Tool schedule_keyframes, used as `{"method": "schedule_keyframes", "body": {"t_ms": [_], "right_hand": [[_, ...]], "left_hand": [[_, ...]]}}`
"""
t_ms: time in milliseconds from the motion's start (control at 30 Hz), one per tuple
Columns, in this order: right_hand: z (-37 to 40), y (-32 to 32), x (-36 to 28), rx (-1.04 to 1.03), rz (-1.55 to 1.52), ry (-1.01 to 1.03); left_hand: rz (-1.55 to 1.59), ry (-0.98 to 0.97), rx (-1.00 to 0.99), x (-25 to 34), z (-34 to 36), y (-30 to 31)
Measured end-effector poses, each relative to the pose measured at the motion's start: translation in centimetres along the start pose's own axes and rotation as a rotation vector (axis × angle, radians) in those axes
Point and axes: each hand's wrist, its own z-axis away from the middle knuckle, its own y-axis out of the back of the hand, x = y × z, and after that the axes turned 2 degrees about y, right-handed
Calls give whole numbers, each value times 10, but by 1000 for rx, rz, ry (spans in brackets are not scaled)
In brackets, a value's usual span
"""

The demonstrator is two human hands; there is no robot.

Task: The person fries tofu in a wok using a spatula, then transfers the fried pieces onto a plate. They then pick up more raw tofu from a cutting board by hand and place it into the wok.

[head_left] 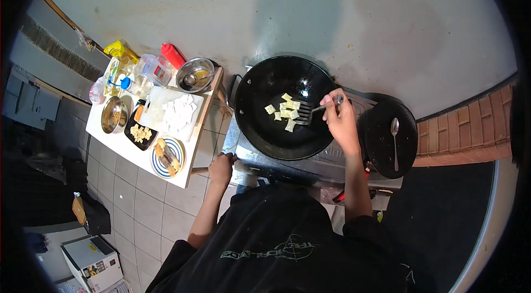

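The right hand (339,116) grips a slotted metal spatula (303,113), best slid flat under the pale-yellow square pieces (286,112) left of that hand in the round black wok (259,91); whether the left hand (220,169) grips anything is unclear.

On my feed, L side: bench (123,142) w/ red bottle (175,59), metal bowl (200,63), striped plate (155,163) w/ food (167,157) on it. R side I see a spoon (395,148) on a round blk surface (379,138), brickwork (464,126) beyond; tiled flr (146,204) lower L.
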Motion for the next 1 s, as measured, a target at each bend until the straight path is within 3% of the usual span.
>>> {"method": "schedule_keyframes", "body": {"t_ms": [133, 333, 467, 700, 833, 900, 1000], "right_hand": [[2, -8, 22, -6, -282, -56], [8, -15, 30, -98, -375, -241], [19, -27, 23, -58, -438, -248], [40, -39, 12, -11, -509, -79], [56, -33, -4, -43, -354, 63], [63, -30, -6, -34, -111, 283], [76, -22, -23, -83, -30, 338]], "left_hand": [[17, -13, 24, 0, 1, 0], [31, -36, 50, 0, 1, -1], [24, -36, 54, -1, 2, -3], [40, -42, 73, -5, 1, -8], [4, -23, 41, -2, 0, -6], [-11, -19, 31, -3, 1, -6], [-1, -32, 37, -3, 1, -6]]}}
